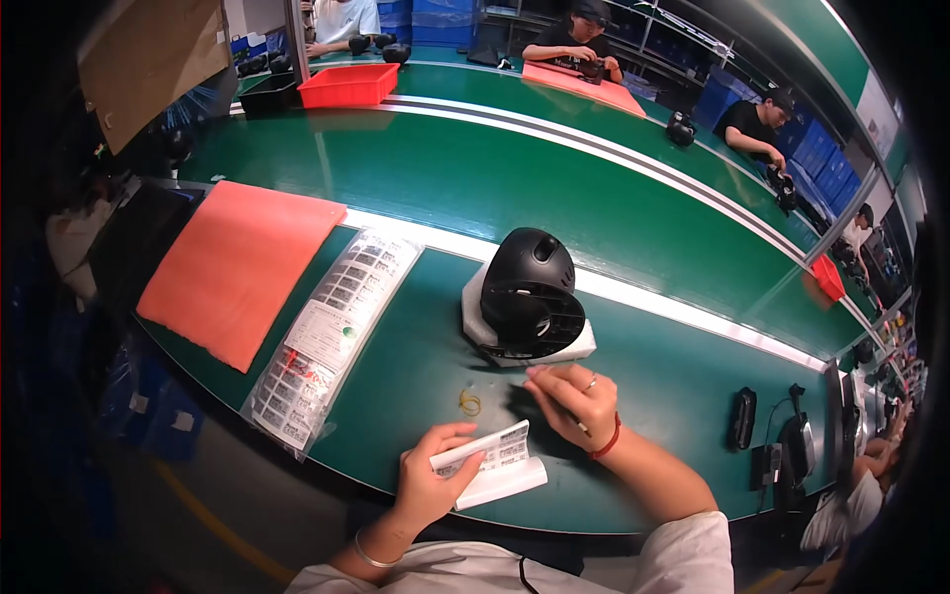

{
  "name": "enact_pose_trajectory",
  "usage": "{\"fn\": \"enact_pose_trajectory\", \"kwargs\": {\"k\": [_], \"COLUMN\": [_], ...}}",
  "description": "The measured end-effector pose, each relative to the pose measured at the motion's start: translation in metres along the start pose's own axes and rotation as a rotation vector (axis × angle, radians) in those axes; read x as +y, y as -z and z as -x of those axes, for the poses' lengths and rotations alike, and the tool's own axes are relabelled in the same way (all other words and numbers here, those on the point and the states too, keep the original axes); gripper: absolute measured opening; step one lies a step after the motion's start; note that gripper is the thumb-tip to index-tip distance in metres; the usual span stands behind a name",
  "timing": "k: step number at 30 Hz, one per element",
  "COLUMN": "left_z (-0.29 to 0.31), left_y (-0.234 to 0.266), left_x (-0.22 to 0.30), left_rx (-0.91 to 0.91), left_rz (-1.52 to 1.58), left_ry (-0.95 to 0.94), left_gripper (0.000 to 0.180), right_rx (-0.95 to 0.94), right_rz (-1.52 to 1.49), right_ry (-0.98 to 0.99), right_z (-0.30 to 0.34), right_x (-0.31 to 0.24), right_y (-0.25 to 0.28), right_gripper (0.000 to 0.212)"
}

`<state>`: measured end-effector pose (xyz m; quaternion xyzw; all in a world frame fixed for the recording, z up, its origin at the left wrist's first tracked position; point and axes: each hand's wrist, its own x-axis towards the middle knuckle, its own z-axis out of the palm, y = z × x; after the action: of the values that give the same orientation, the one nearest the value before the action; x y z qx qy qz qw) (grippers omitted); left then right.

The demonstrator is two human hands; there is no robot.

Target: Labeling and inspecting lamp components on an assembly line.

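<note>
label sheet: i watch from afar as a folded white label sheet (pixel 512 448) is held near the surface's front edge, its upper flap tilted up and printed with rows of small grey cells, its lower flap plain, glossy white and curved at the fold.
left hand: the left hand (pixel 427 483) has its fingers clamped on the label sheet, thumb across the printed face; a silvery bangle circles the wrist.
right hand: the right hand (pixel 579 401), ring on one finger and red cord at the wrist, has its fingers pinched together around a slim tool (pixel 584 429); one end shows under the palm, while i cannot make out the tip.
black housing: just beyond the right hand, a rounded black housing (pixel 529 262) rests on a white foam block (pixel 578 345), a slot on its dome, a wide opening facing the worker.
plastic sleeve: on my left, a clear plastic sleeve (pixel 336 342) lies flat, filled with printed label sheets; a white slip with a green mark shows midway, red scrawl below it.
bins: across the line, a red bin (pixel 348 89) stands beside a black bin (pixel 269 97); i cannot tell their contents.
surface: on the green surface (pixel 406 366), yellow rubber bands (pixel 470 402) lie between sleeve and right hand.
</note>
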<state>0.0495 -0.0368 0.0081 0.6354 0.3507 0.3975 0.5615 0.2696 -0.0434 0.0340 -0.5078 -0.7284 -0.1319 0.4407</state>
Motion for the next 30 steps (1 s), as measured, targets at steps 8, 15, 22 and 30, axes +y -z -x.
{"fn": "enact_pose_trajectory", "kwargs": {"k": [8, 15, 22, 30], "left_z": [0.002, 0.002, 0.003, 0.006], "left_y": [0.009, 0.0, 0.005, -0.004], "left_x": [-0.004, -0.002, -0.009, -0.008], "left_rx": [0.017, -0.031, 0.025, -0.006], "left_rz": [-0.035, -0.064, -0.093, -0.015], "left_ry": [-0.07, -0.09, -0.203, -0.053], "left_gripper": [0.031, 0.031, 0.031, 0.033], "right_rx": [-0.037, -0.215, -0.597, -0.195], "right_rz": [-0.501, 0.008, 0.1, 0.162], "right_ry": [-0.313, -0.477, -0.178, -0.261], "right_z": [-0.027, -0.076, -0.104, -0.098], "right_x": [-0.012, 0.017, 0.048, 0.083], "right_y": [0.045, 0.083, 0.016, 0.035], "right_gripper": [0.005, 0.018, 0.049, 0.032]}}
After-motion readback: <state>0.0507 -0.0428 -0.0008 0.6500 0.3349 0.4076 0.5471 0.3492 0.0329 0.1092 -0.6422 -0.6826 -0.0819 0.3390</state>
